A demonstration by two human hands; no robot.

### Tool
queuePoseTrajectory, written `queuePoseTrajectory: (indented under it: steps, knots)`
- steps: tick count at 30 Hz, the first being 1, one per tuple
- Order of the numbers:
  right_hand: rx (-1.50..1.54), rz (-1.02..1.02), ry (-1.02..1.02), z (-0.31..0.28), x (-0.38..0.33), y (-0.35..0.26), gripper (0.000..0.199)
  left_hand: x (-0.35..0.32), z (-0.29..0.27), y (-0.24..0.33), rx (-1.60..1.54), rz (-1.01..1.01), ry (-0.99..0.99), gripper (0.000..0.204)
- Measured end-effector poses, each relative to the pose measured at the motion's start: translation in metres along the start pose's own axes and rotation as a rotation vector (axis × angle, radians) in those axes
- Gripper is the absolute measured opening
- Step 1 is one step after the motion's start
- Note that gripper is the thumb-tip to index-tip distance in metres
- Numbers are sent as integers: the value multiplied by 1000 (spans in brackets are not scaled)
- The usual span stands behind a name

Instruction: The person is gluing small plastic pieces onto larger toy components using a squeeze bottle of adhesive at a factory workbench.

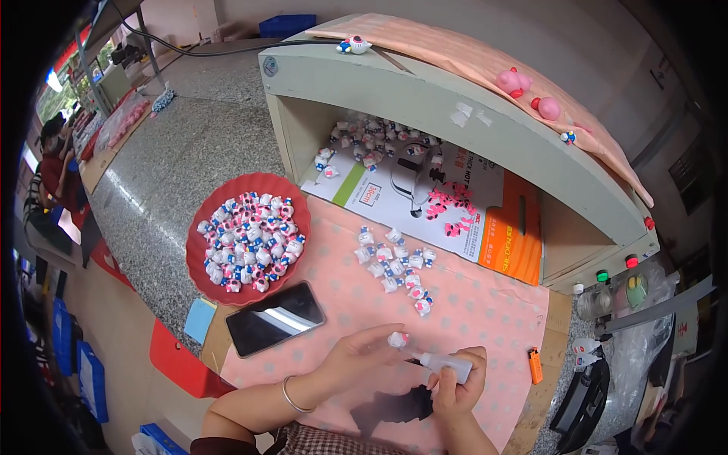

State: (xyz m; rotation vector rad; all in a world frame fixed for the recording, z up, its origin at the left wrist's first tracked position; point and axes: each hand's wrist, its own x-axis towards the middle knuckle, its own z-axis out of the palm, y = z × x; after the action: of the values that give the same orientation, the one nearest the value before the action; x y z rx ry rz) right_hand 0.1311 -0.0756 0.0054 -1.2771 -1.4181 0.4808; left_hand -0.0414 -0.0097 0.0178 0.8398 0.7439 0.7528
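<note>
Checked cloth (326, 441) is seen at the near edge. Between the fingertips of the left hand (355, 355), partly curled, a small white-and-pink figurine (397, 340) is pinched above a pink cloth (341, 243). By the right hand (460, 381), a translucent squeeze bottle (435, 362) is clasped, its nozzle directed left toward the figurine; whether they touch cannot be told. Farther off, printed lettering is borne by a white-and-orange cardboard sheet (398, 212).

We see a mostly bright scene, daylight at the far-left window (54, 98), white glare on the phone (275, 318) and the worktop (174, 163), shade inside the box (425, 95), bent edges, black corners.
</note>
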Motion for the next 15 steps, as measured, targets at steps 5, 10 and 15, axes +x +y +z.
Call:
queuePoseTrajectory:
  steps: [5, 10, 15]
  knots:
    - [-18, -1, -10, -3, 1, 0, 19, 2, -1, 0, 16, 14, 23, 37]
    - [1, 16, 34, -4, 3, 3, 20, 4, 0, -4, 15, 29, 16, 37]
    - [205, 179, 168, -11, 8, -3, 17, 6, 2, -7, 38, 14, -7, 38]
